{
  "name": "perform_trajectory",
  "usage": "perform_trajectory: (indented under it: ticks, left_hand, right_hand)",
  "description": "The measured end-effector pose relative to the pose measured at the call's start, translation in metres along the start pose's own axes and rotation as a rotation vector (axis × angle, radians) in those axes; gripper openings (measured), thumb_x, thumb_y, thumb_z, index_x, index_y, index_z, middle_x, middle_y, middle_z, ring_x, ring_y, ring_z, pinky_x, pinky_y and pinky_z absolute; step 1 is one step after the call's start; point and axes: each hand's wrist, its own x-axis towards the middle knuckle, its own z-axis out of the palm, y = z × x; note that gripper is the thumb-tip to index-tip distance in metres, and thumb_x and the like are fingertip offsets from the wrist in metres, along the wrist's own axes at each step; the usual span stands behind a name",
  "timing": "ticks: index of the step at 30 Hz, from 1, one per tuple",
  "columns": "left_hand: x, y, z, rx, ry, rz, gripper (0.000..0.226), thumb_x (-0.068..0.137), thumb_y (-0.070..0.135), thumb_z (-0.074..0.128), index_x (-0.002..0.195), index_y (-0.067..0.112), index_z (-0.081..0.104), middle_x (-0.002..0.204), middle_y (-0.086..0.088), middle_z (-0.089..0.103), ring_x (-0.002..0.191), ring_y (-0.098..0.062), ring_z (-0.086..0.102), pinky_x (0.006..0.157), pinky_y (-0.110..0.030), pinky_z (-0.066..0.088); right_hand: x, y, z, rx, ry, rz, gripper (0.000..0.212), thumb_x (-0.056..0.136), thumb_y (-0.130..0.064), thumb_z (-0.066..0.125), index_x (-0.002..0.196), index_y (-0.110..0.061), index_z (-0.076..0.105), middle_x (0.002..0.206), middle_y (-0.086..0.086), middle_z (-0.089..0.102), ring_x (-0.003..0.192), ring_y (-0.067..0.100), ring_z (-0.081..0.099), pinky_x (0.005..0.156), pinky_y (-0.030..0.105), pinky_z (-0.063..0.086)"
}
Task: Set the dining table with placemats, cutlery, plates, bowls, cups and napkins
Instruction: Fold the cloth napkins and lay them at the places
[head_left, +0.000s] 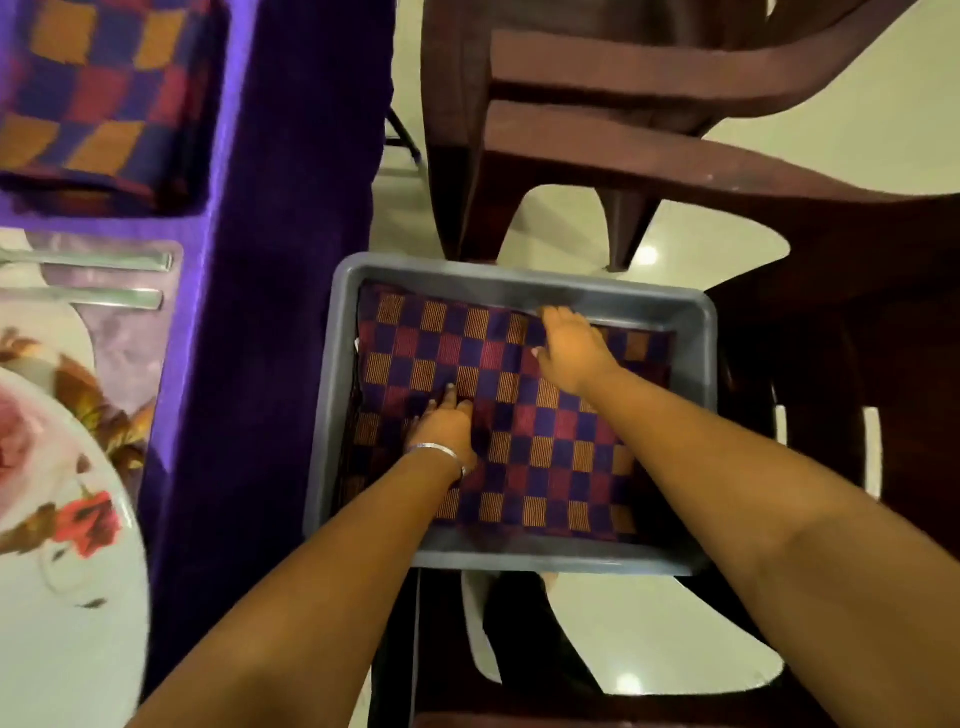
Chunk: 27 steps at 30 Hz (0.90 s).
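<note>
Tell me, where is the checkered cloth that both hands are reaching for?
The checkered cloth lies in a grey tray on a brown chair, right of the purple-covered table, with the left hand and right hand on it.

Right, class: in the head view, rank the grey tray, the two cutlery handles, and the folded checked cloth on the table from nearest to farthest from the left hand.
1. Grey tray: just beside the left hand, which rests on the checked cloth inside it.
2. Cutlery handles: on the table, to the left.
3. Folded checked cloth: top left, farthest.
</note>
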Motion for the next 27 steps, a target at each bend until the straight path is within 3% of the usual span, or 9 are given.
perform_trajectory:
  ticks: [4,7,11,14,16,20,23,25,27]
  left_hand:
    - [0.004,0.005,0.014,-0.040,0.040,-0.034,0.073,0.086,0.016,0.063,0.149,0.016,0.026,0.161,-0.008,-0.004,0.146,-0.038,0.008,0.112,-0.050,0.032]
    - [0.006,0.003,0.019,-0.065,0.021,-0.044,0.084,0.083,0.023,0.069,0.152,0.019,0.019,0.161,-0.006,-0.009,0.147,-0.036,0.003,0.113,-0.051,0.031]
    - [0.003,-0.001,0.015,-0.163,0.006,-0.035,0.092,0.077,0.033,0.076,0.151,0.021,0.023,0.161,-0.002,-0.007,0.147,-0.034,0.000,0.113,-0.053,0.030]
    - [-0.008,0.003,0.010,-0.290,0.015,-0.036,0.086,0.076,0.031,0.077,0.148,0.018,0.032,0.161,-0.007,0.006,0.147,-0.032,0.010,0.115,-0.047,0.027]
    - [-0.027,0.013,0.006,-0.397,0.103,-0.056,0.079,0.078,0.027,0.076,0.144,0.012,0.037,0.156,-0.013,0.025,0.142,-0.030,0.026,0.114,-0.039,0.030]
    - [-0.086,0.044,-0.018,-0.717,0.372,-0.064,0.058,0.073,0.024,0.080,0.124,0.010,0.056,0.121,-0.008,0.059,0.114,-0.024,0.055,0.091,-0.023,0.041]
    - [-0.138,0.067,-0.047,-0.883,0.426,0.000,0.064,0.058,0.034,0.082,0.113,0.019,0.052,0.104,0.002,0.064,0.096,-0.016,0.062,0.079,-0.024,0.047]
    - [-0.175,0.076,-0.071,-0.926,0.482,0.022,0.075,0.048,0.041,0.073,0.115,0.021,0.047,0.106,0.001,0.065,0.098,-0.019,0.064,0.081,-0.030,0.052]
    - [-0.214,0.081,-0.099,-0.945,0.569,0.004,0.073,0.056,0.035,0.073,0.122,0.016,0.047,0.110,-0.003,0.063,0.102,-0.021,0.062,0.081,-0.025,0.048]
  right_hand:
    - [0.024,-0.007,0.014,-0.035,-0.077,-0.028,0.055,0.093,-0.026,0.057,0.140,-0.009,0.035,0.138,0.015,0.043,0.129,0.035,0.038,0.106,0.046,0.034]
    - [0.031,-0.011,0.021,-0.007,0.010,0.015,0.046,0.093,-0.030,0.057,0.132,-0.011,0.043,0.134,0.013,0.046,0.128,0.034,0.036,0.105,0.047,0.030]
    - [0.019,-0.012,0.013,0.027,0.174,0.009,0.020,0.088,-0.025,0.063,0.106,-0.017,0.056,0.114,0.006,0.056,0.116,0.029,0.045,0.098,0.042,0.030]
    - [-0.003,-0.014,0.001,0.022,0.207,-0.073,0.009,0.085,-0.020,0.064,0.092,-0.016,0.060,0.103,0.006,0.058,0.105,0.029,0.052,0.089,0.038,0.035]
    - [-0.023,-0.020,-0.013,0.109,0.177,-0.092,0.009,0.085,-0.018,0.064,0.091,-0.016,0.058,0.094,0.006,0.062,0.093,0.031,0.059,0.078,0.036,0.043]
    - [-0.078,-0.046,-0.055,0.266,0.075,-0.225,0.019,0.084,-0.017,0.064,0.099,-0.017,0.053,0.077,-0.001,0.058,0.076,0.028,0.061,0.067,0.040,0.051]
    - [-0.120,-0.075,-0.094,0.319,0.034,-0.379,0.017,0.083,-0.008,0.062,0.098,-0.015,0.065,0.088,0.001,0.069,0.085,0.022,0.064,0.079,0.039,0.051]
    - [-0.147,-0.103,-0.130,0.342,-0.025,-0.373,0.026,0.085,-0.001,0.055,0.103,-0.010,0.071,0.104,0.004,0.072,0.099,0.018,0.064,0.090,0.026,0.047]
    - [-0.174,-0.130,-0.169,0.320,-0.092,-0.374,0.039,0.083,0.005,0.047,0.112,-0.008,0.070,0.114,0.007,0.069,0.108,0.017,0.062,0.095,0.020,0.044]
